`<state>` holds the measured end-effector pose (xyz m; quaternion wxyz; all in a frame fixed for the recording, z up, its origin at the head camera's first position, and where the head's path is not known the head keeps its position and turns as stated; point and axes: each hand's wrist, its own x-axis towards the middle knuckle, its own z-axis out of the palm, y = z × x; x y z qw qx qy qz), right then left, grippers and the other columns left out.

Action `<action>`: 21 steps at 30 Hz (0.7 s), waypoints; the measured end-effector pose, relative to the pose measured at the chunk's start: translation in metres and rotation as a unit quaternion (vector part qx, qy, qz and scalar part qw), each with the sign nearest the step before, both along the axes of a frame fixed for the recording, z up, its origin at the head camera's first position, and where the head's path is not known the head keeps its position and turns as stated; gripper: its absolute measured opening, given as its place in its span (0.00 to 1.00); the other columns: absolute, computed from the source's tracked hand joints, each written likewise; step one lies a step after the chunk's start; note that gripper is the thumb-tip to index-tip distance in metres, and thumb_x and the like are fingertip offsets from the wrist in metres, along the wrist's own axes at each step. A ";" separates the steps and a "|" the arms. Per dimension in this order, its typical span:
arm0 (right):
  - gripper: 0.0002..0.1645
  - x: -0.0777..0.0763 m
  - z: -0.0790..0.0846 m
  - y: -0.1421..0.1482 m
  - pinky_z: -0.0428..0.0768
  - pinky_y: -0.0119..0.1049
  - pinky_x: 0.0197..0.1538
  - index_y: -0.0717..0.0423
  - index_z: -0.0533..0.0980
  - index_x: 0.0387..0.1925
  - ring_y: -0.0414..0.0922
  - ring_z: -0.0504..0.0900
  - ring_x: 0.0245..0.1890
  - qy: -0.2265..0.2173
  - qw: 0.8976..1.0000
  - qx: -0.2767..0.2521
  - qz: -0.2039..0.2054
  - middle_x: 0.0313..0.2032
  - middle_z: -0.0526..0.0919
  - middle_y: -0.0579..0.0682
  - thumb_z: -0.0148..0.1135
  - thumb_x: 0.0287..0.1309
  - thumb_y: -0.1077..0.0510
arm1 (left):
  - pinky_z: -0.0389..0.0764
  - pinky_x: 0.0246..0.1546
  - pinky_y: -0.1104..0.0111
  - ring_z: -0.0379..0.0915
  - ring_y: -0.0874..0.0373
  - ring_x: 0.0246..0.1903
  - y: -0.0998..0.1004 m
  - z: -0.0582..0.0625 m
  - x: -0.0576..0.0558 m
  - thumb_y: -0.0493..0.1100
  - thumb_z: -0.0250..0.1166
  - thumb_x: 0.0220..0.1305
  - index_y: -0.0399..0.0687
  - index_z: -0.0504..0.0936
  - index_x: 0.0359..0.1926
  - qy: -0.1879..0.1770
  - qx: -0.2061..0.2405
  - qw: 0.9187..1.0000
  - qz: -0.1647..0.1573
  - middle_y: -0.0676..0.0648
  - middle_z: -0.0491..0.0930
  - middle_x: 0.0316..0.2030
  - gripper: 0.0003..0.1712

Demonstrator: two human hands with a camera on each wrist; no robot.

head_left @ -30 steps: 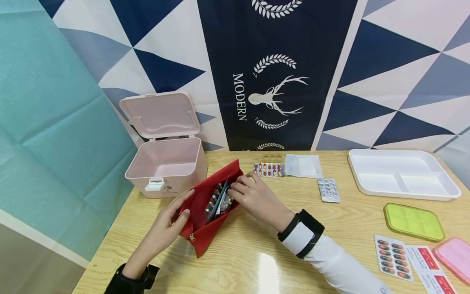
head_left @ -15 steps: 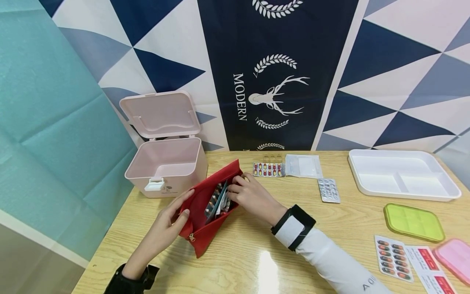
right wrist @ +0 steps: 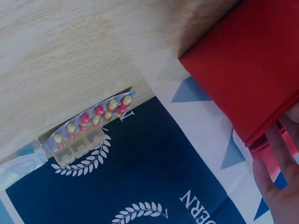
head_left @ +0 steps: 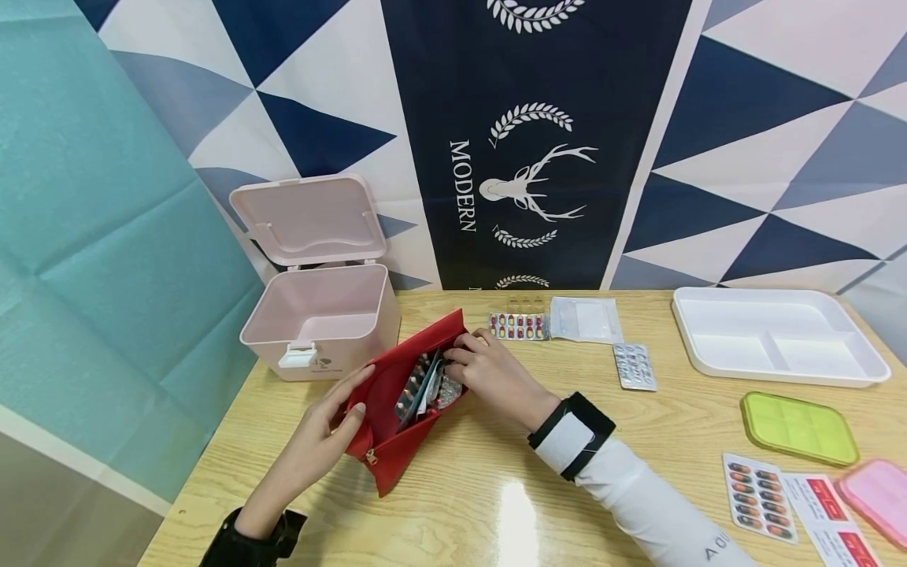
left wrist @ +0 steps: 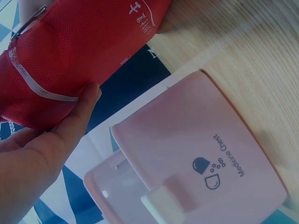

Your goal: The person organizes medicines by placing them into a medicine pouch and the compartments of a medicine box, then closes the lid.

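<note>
The red pouch (head_left: pixel 404 463) is between my left grip (head_left: pixel 319 437) and my right grip (head_left: pixel 492 374), over the counter (head_left: pixel 673 441); I cannot tell whether its base touches the wood. Its unzipped mouth faces up toward me, so I can look straight in at a capsule blister (head_left: pixel 413 390) standing on edge and, nearer its far end, a shiny clear packet (head_left: pixel 448 391). On edge, I judge, they fit side by side. The zip pull (head_left: pixel 371 457) lies at the near end, away from where I reach.

My left grip is clamped on the pouch's near left end, likely to spread and steady the soft cloth. My right grip has its fingertips inside the far end, out of my sight, so I cannot tell whether they pinch anything.

Just beyond the pouch stands the pink chest (head_left: pixel 361 356), lid (head_left: pixel 312 220) up, which leaves its inside within reach. On my right a red-and-yellow blister (head_left: pixel 520 326), a white packet (head_left: pixel 586 320) and a silver blister (head_left: pixel 634 367) lie flat, easy to see. Farther out are the white tray (head_left: pixel 730 335), the green case (head_left: pixel 799 428), an orange-and-black blister (head_left: pixel 760 498) and a pink case (head_left: pixel 879 496).
</note>
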<state>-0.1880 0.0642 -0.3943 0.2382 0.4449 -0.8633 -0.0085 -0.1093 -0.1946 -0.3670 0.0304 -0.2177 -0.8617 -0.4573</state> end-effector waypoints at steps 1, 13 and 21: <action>0.13 0.000 0.000 0.001 0.72 0.44 0.50 0.47 0.82 0.38 0.45 0.71 0.46 -0.001 1.000 -0.006 0.001 0.43 0.84 0.45 0.59 0.52 0.65 | 0.82 0.40 0.54 0.69 0.43 0.51 0.000 0.000 0.000 0.31 0.51 0.63 0.46 0.64 0.64 0.000 0.000 1.000 0.000 0.38 0.64 0.63 0.27; 0.18 0.003 0.001 0.023 0.73 0.47 0.50 0.54 0.80 0.40 0.47 0.73 0.44 -0.025 0.997 -0.074 -0.003 0.41 0.83 0.48 0.57 0.46 0.69 | 0.81 0.40 0.55 0.70 0.44 0.51 0.000 0.000 0.000 0.32 0.51 0.64 0.47 0.64 0.64 -0.001 -0.002 1.000 0.002 0.38 0.63 0.63 0.27; 0.22 0.003 -0.002 0.045 0.74 0.51 0.50 0.56 0.76 0.46 0.51 0.74 0.48 -0.016 0.996 -0.086 -0.031 0.46 0.82 0.54 0.57 0.45 0.69 | 0.82 0.40 0.55 0.71 0.45 0.49 0.000 0.002 0.000 0.31 0.51 0.63 0.48 0.63 0.64 -0.009 0.000 1.000 0.001 0.38 0.64 0.62 0.28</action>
